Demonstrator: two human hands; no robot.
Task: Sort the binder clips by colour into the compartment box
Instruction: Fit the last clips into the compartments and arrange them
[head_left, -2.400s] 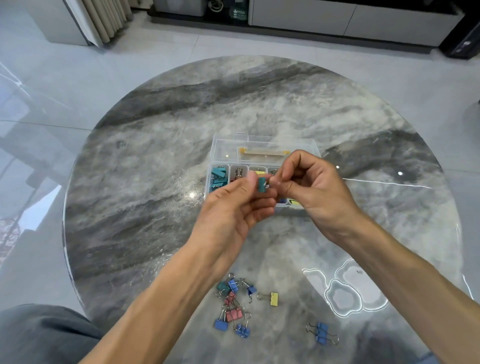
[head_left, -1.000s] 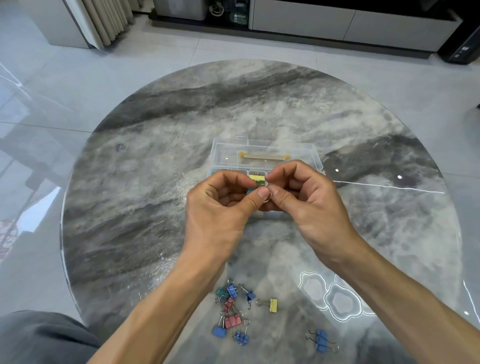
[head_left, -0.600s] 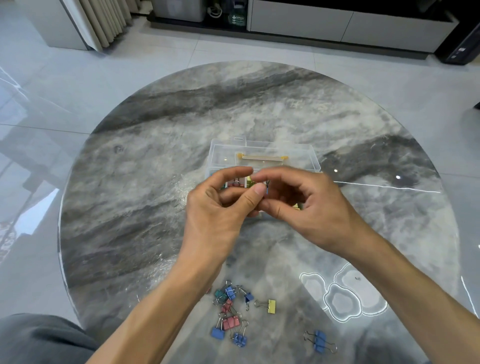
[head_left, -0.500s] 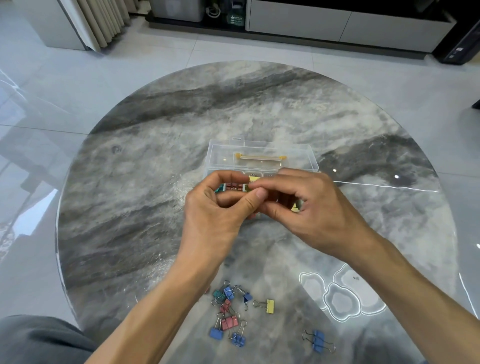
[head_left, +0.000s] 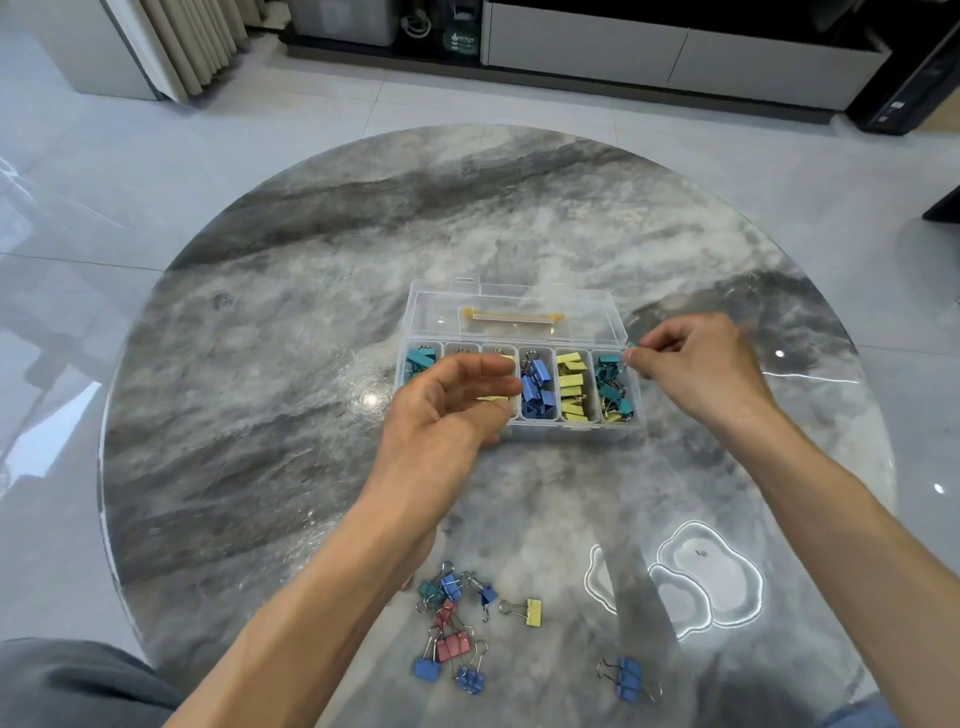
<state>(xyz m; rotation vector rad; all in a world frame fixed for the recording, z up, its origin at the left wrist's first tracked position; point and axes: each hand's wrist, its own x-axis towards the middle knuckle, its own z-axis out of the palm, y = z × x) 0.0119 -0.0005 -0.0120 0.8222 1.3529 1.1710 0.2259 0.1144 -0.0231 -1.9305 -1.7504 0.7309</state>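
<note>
right hand (head_left: 696, 366) pinches a small teal clip (head_left: 631, 347) over the clear plastic compartment box (head_left: 519, 312)'s right end; left hand (head_left: 447, 410) hovers loosely open above its left cells. loose metal-handled binder clips (head_left: 457, 623) lie on the glossy marble-patterned round desk (head_left: 291, 364); no writing reads.

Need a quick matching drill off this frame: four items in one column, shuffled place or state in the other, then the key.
Items
1. left hand
2. right hand
3. lone yellow binder clip
4. blue clips in the box

Places or states
A. fourth compartment from the left
B. loose on the table, right of the mixed pile
C. pinching a small teal clip over the rightmost compartment
D. fingers relaxed, holding nothing, over the box's left compartments

Pairs: 1-D, 2-C, 3-B, 4-A
</note>
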